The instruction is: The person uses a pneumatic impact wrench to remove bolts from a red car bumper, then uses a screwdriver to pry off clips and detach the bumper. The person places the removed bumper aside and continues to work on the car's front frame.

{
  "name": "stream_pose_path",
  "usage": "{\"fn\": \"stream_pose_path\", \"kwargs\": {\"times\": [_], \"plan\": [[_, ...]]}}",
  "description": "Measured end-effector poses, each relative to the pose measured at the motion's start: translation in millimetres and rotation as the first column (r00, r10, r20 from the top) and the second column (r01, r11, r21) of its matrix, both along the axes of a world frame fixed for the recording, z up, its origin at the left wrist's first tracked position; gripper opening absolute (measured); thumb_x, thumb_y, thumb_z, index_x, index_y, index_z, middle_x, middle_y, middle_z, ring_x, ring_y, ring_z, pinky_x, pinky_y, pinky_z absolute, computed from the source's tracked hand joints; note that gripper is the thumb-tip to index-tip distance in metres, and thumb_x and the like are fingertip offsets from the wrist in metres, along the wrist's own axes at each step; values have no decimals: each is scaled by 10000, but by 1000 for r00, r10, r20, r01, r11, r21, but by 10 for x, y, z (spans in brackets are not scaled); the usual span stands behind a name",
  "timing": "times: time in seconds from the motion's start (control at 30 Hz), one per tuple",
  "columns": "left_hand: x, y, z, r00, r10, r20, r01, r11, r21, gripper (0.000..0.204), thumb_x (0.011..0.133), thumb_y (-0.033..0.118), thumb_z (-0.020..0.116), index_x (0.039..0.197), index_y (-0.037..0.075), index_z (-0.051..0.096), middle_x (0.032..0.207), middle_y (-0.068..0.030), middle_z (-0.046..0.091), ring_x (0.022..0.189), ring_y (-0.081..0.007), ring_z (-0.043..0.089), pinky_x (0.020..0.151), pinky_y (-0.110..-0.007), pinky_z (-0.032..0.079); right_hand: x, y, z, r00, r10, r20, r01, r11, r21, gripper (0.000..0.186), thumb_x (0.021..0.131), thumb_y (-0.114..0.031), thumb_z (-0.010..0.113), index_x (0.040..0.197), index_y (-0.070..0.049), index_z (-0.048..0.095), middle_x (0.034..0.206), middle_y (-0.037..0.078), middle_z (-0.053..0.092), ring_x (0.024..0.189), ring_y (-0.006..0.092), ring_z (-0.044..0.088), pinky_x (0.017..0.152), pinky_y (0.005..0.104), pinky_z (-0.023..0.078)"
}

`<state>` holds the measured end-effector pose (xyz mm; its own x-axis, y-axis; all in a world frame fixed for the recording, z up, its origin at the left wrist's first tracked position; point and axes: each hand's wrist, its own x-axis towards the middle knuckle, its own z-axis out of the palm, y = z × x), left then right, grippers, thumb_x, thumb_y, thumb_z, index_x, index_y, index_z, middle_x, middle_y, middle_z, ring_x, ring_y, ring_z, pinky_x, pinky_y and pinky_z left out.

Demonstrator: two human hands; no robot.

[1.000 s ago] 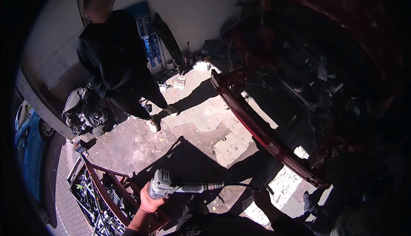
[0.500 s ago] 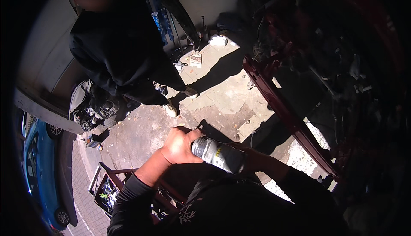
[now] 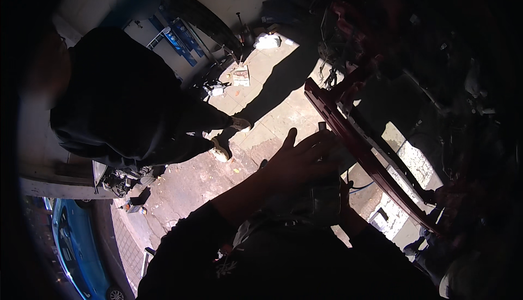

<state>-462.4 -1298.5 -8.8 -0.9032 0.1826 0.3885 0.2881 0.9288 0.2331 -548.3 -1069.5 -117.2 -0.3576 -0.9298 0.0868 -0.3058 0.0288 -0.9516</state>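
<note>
A grey bottle (image 3: 313, 199) with its label darkened by shadow is in front of my body, between my two hands. My left hand (image 3: 297, 161) reaches across the top of it, fingers stretched out to the right and the thumb pointing up apart from them. Whether the fingertips touch the bottle is hard to see. On the bottle's right side, my right hand (image 3: 347, 195) is closed around it, mostly in deep shadow. A small dark stub (image 3: 322, 126) shows just beyond my left fingers; I cannot tell what it belongs to.
A dark red car body rail (image 3: 359, 147) slants along my right, with hanging wires (image 3: 329, 74) at its far end. At the left stands a person in black (image 3: 120, 98). A blue car (image 3: 81, 245) is outside. White plastic (image 3: 267, 41) and a box (image 3: 241, 75) lie farther off.
My left hand has left its grip on the bottle's end and moved right with fingers extended. The bottle has turned and gone into shadow. My view has shifted.
</note>
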Motion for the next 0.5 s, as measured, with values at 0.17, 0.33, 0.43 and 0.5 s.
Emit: {"fn": "stream_pose_path", "kwargs": {"times": [0.17, 0.33, 0.43, 0.5], "plan": [[-388, -979, -1580, 800, 266, 538, -546, 695, 468, 479, 940, 190, 764, 1377, 52, 626, 1347, -210, 641, 1188, -374, 668, 968, -454, 583, -792, -350, -334, 969, -247, 21, 246, 969, 32, 487, 929, -213, 745, 1346, 19, 643, 1314, 183, 701, 1231, 361, 670, 1063, 442, 534], [27, -2079, -3130, -14, -70, 997, -195, 979, 66, 677, 987, 627, 642, 1411, 100, 661, 1271, -263, 739, 1202, -458, 701, 1012, -554, 553, -1116, -722, -709, 863, -505, 23, 500, 860, 102, 425, 932, -186, 726, 1296, 27, 674, 1278, 183, 713, 1201, 370, 680, 1036, 441, 545], [-536, -2891, -3649, -171, -193, 966, -69, 981, 183, 402, 1027, 402, 603, 1227, 80, 736, 1011, -187, 769, 935, -391, 754, 790, -522, 595, -1264, -1086, -1101, 760, -650, -19, 645, 750, 149, 390, 934, -169, 714, 1266, 32, 692, 1257, 184, 720, 1183, 376, 686, 1020, 441, 552], [-1349, -3513, -3820, -626, -406, 666, -217, 911, 351, 313, 1007, 327, 633, 1169, 82, 740, 860, -116, 745, 758, -309, 741, 632, -463, 583, -1315, -1373, -1495, 673, -736, -68, 734, 655, 180, 367, 935, -158, 706, 1247, 36, 704, 1243, 184, 725, 1171, 379, 690, 1009, 441, 556]]}}
